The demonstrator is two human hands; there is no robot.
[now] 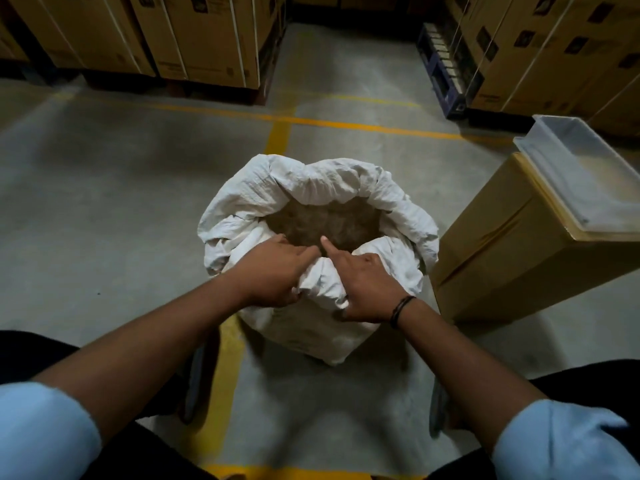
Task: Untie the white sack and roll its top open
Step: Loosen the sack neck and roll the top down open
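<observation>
The white sack [311, 188] stands upright on the concrete floor in front of me. Its mouth is open, the top folded outward into a thick rolled rim, and brownish loose material [329, 223] shows inside. My left hand [273, 271] grips the near part of the rolled rim, fingers curled over the cloth into the opening. My right hand [367, 289] grips the same near rim just to the right, its index finger pointing up over the edge. A dark band circles my right wrist.
A tall cardboard box [512, 258] stands right of the sack with a clear plastic tray [585, 174] on top. Stacked strapped cartons [194, 36] line the back, a blue pallet [443, 71] at back right. Yellow floor lines [277, 133] cross the floor.
</observation>
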